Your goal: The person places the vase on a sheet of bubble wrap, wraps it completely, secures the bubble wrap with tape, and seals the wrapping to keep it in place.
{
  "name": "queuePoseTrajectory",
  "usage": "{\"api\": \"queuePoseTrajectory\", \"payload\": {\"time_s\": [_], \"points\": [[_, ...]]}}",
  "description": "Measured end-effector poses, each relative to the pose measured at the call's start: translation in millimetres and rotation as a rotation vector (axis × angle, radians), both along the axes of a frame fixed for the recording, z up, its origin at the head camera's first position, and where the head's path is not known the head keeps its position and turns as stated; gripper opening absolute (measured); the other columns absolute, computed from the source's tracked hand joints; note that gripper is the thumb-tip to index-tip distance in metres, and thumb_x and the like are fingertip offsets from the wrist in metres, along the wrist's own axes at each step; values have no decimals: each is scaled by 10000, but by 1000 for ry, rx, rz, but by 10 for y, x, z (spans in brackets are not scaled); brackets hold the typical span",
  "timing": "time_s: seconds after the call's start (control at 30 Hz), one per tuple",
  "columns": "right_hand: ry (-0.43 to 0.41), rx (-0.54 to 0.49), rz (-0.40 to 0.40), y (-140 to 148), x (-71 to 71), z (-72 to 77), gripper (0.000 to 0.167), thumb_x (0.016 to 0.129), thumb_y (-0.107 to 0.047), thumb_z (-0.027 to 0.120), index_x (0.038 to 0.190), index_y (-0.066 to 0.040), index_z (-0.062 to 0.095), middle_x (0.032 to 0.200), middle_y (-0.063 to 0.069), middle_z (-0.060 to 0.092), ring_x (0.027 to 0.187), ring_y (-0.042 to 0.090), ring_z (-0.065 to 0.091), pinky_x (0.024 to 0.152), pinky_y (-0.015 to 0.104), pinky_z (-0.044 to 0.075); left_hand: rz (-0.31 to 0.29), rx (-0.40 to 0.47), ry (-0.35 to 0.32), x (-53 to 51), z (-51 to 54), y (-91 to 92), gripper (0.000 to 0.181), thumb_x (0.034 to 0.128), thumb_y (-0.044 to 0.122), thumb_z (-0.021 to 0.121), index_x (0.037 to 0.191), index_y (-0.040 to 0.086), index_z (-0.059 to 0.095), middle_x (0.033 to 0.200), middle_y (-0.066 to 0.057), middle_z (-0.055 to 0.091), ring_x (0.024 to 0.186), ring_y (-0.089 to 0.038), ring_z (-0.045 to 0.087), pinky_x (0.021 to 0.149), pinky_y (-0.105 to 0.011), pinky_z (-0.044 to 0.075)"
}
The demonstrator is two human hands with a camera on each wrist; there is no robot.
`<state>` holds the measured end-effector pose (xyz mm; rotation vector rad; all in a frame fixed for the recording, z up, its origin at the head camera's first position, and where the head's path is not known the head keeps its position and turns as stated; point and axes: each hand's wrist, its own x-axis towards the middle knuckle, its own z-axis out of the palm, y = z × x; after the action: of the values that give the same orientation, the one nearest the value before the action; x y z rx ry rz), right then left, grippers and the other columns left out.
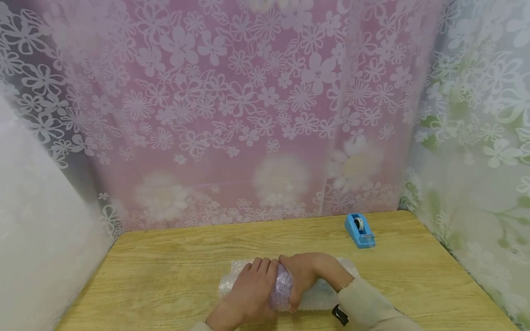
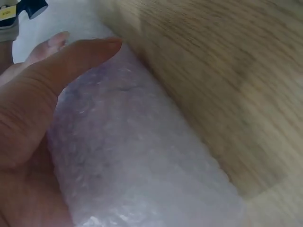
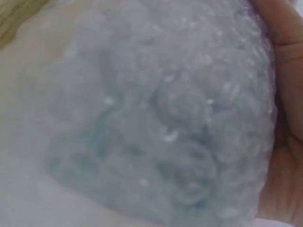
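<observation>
A bundle of clear bubble wrap [image 1: 283, 287] with something purple inside lies near the table's front edge. My left hand [image 1: 256, 289] grips its left part from above, and my right hand [image 1: 307, 274] curls round it just to the right. In the left wrist view the left hand [image 2: 35, 109] has its thumb laid along the wrapped bundle [image 2: 123, 142]. The right wrist view has the right hand [image 3: 286, 113] against the side of the bubble wrap [image 3: 189, 94], with a bluish-green pattern showing through. What is wrapped cannot be made out.
A blue tape dispenser [image 1: 360, 231] stands at the back right of the wooden table [image 1: 174, 262]. Loose ends of bubble wrap spread to both sides of the hands. Floral curtains hang behind and to the right; a whitish sheet hangs at the left.
</observation>
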<state>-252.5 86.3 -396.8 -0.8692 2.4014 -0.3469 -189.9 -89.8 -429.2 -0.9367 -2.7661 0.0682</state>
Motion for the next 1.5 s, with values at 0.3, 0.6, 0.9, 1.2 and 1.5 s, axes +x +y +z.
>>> {"api": "queuePoseTrajectory", "payload": {"time_s": [0.3, 0.6, 0.9, 1.2, 1.5], "points": [[-88, -23, -7, 9, -89, 9, 723, 602, -351, 886, 1166, -178, 466, 992, -87, 521, 877, 69, 530, 783, 290, 469, 10, 71, -96, -150, -59, -60, 893, 560, 531, 823, 1254, 109, 452, 1090, 14, 548, 1001, -178, 486, 870, -385, 444], [-168, -62, 15, 8, -125, 10, 681, 624, -277, 882, 1164, -185, 478, 991, -93, 521, 871, 62, 529, 764, 260, 468, -8, 179, -196, -188, -133, -105, 904, 560, 486, 832, 1267, 90, 432, 1015, 20, 546, 855, -110, 546, 739, -281, 493], [-278, -58, 82, 30, -180, -22, 572, 683, -219, 840, 1129, -201, 483, 990, -99, 529, 878, 51, 536, 771, 230, 466, -19, 233, -341, -157, -127, -94, 870, 583, 447, 846, 1256, 94, 422, 989, 41, 524, 809, -43, 520, 695, -224, 483], [-425, -100, 180, 26, -288, -30, 479, 722, -215, 793, 1142, -233, 564, 1012, -112, 604, 907, 52, 581, 792, 233, 481, -10, 282, -463, -212, -60, -99, 950, 561, 500, 873, 1295, 113, 411, 995, 71, 540, 822, -28, 530, 708, -231, 489], [-186, -7, 52, 16, -182, 3, 617, 695, -401, 821, 1206, -210, 532, 1043, -98, 558, 946, 92, 540, 823, 313, 472, -3, 237, -486, -273, -48, -129, 888, 574, 480, 867, 1253, 111, 429, 994, 85, 544, 822, -32, 535, 702, -234, 485]]}}
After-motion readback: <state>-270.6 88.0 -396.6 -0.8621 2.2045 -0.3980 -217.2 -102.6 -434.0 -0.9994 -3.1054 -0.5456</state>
